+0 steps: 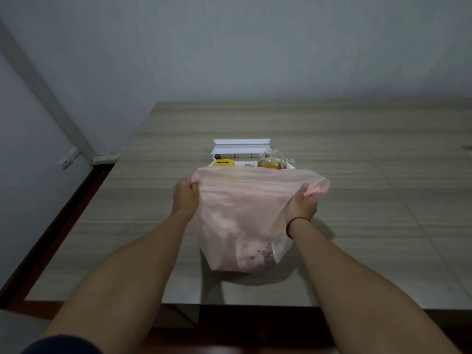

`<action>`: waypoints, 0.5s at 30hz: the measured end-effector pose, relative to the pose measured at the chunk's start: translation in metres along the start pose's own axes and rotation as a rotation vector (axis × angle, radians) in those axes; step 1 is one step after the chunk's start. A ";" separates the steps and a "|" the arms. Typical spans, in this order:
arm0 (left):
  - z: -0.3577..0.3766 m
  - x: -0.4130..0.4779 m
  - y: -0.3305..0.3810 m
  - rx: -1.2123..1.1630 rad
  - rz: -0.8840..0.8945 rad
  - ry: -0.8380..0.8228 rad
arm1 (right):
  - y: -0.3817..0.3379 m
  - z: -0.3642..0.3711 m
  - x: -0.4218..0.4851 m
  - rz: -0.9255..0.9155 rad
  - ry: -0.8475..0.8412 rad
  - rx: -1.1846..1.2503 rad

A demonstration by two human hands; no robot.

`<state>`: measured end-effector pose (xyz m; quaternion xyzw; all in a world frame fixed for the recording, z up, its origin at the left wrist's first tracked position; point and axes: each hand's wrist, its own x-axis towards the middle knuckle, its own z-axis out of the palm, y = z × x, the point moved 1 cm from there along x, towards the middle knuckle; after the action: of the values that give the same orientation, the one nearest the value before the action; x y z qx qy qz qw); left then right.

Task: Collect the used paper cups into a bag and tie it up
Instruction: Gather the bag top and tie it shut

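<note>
On the table [357, 154], left hand [185, 198] and right hand [302, 204] pinch the top of the pink bag [242, 200]. If fingers [304, 188] slip, cups [255, 254] below them could spill.

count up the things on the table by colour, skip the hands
pink: 1, bag
white: 2, box and tray
yellow: 1, item marked sunshine
clear glass: 1, teapot
total: 5; the shapes inside the bag are too blurred to count

1 head view — looks forward and down, close over the table [357, 154].
</note>
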<state>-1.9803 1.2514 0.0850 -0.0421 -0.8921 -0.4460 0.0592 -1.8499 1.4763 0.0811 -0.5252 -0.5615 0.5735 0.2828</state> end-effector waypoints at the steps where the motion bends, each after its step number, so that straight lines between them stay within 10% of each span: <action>1: -0.003 0.001 0.003 -0.071 -0.094 0.063 | 0.000 0.001 0.001 0.033 0.006 0.039; 6: 0.011 -0.031 0.023 -0.534 -0.608 0.098 | 0.002 0.010 -0.021 0.198 -0.171 0.144; 10: 0.033 -0.063 0.028 -0.637 -0.531 -0.023 | 0.008 0.012 -0.025 0.027 -0.262 -0.099; 15: 0.060 -0.071 0.029 -0.204 -0.311 0.061 | 0.004 0.021 -0.026 0.087 -0.160 0.037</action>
<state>-1.9100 1.3152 0.0616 0.1043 -0.8357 -0.5391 0.0120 -1.8602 1.4443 0.0808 -0.4966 -0.5482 0.6355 0.2214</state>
